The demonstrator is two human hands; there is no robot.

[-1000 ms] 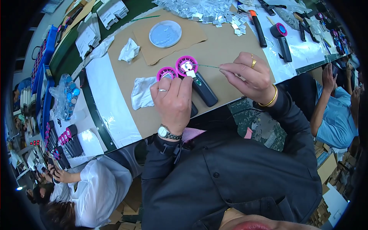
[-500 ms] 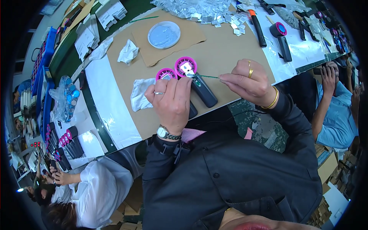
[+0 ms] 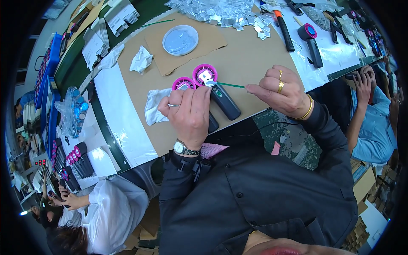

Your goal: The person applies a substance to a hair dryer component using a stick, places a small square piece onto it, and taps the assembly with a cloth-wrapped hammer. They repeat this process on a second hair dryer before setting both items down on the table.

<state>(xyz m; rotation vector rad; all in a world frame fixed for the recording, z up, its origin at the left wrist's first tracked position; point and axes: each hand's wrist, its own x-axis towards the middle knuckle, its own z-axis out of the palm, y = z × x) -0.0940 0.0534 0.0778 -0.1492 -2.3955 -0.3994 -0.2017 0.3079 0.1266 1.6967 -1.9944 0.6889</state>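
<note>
Two handheld fans lie side by side on brown cardboard, each with a pink ring head and a dark handle. The right fan [image 3: 225, 102] shows a pale piece in its ring and a green strip at the top of its handle. My left hand [image 3: 190, 112] lies across the left fan [image 3: 183, 81], covering its middle, with curled fingers meeting the right fan's neck. Between finger and thumb, my right hand [image 3: 280, 91] pinches a thin green stick [image 3: 231, 85]. The stick's pale-coated tip is at the right fan's neck, beside my left fingertips.
Beyond the fans stands a round dish [image 3: 180, 40] of pale paste. A crumpled tissue [image 3: 141, 59] and white cloth [image 3: 156, 106] lie to the left. Small clear squares [image 3: 260, 26] are heaped at the back, near an orange-and-black hammer [image 3: 284, 30]. Co-workers sit on both sides.
My right hand has tilted and shifted slightly, still pinching the stick. The stick's tip stays by the right fan's neck. My left hand has hardly moved.
</note>
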